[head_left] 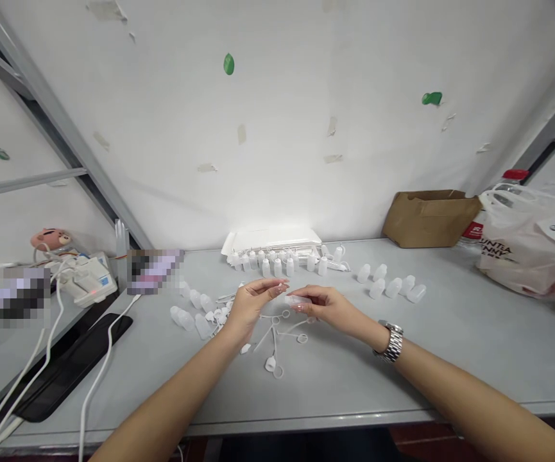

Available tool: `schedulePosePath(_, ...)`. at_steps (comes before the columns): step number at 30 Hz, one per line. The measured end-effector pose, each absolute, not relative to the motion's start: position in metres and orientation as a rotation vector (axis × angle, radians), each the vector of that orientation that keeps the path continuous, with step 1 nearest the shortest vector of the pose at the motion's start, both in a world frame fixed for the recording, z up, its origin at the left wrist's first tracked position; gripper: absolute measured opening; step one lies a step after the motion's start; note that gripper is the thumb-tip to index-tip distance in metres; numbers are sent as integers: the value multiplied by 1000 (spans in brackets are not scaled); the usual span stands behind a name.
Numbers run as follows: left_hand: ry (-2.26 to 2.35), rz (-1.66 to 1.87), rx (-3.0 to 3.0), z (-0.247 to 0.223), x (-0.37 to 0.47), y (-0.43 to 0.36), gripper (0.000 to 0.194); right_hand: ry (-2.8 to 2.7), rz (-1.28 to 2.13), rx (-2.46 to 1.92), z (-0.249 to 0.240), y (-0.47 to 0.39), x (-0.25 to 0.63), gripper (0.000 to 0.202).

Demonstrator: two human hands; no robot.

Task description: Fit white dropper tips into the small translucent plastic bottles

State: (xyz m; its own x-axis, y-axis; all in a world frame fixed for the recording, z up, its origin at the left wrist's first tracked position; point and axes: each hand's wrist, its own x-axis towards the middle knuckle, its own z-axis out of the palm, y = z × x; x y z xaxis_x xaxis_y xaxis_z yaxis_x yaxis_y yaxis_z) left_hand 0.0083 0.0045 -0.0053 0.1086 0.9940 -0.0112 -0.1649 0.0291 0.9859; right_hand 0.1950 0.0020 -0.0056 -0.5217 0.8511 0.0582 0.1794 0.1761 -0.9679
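Near the middle of the table, my right hand (pixel 323 303) grips a small translucent bottle (pixel 297 299) lying sideways, its neck toward my left hand. My left hand (pixel 258 305) is pinched just left of the bottle, on a tiny piece too small to make out. Beneath the hands lie white caps with ring straps (pixel 271 364). Loose uncapped bottles (pixel 201 326) and more white caps sit beside my left hand. Several uncapped bottles (pixel 393 287) stand or lie to the right. Capped bottles (pixel 278 266) stand in rows at the back, before a white tray (pixel 272 239).
A cardboard box (pixel 431 219) and a plastic bag (pixel 522 244) are at the back right. On the left are a black phone-like slab (pixel 72 366), white cables (pixel 110 346), a power strip (pixel 89 280) and a pink toy (pixel 51 238). The table's front edge runs below my forearms.
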Motion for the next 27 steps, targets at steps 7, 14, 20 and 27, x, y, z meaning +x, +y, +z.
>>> schedulePosePath(7, 1073, 1222, 1102, -6, 6, 6, 22, -1951, 920, -1094, -13, 2, 192, 26)
schedulePosePath(14, 1041, 1196, 1083, -7, 10, 3, 24, -1869, 872, -1121, -16, 0, 188, 26)
schedulePosePath(20, 1099, 1263, 1125, -7, 15, 0, 18, -1934, 702, -1169, -17, -7, 180, 18)
schedulePosePath(27, 1062, 1301, 1126, -7, 18, -5, 16, -2044, 464, -1132, -22, -12, 178, 25)
